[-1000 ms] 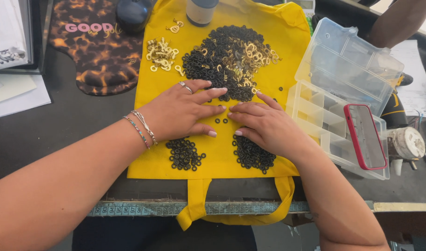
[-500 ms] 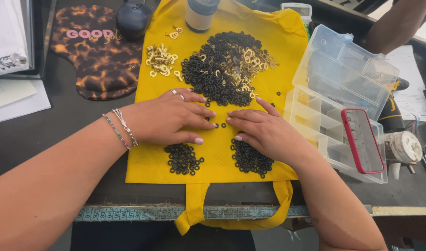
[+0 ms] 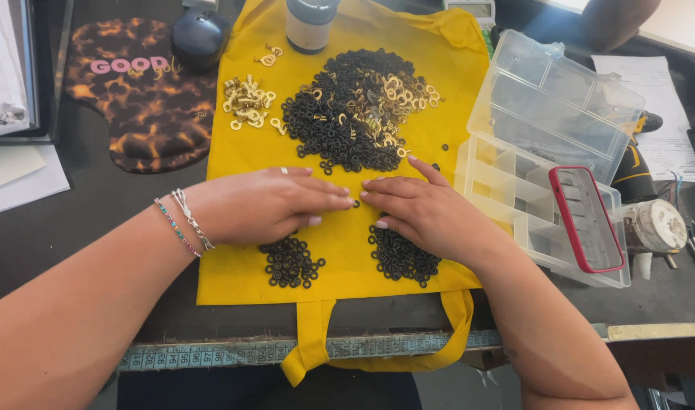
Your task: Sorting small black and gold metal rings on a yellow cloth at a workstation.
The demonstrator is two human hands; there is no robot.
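I see a dark table [image 3: 97,190] with a yellow cloth bag [image 3: 347,250] spread flat on it. A big heap of black rings [image 3: 347,121] mixed with gold bits sits at the far end of the bag. A clear plastic box [image 3: 545,152] stands open at the right, with a red phone [image 3: 586,220] on it. My left hand [image 3: 268,203] and right hand [image 3: 423,212] lie flat, palms down, fingertips almost touching, holding nothing. Two small piles of black rings [image 3: 290,262] lie just below my hands.
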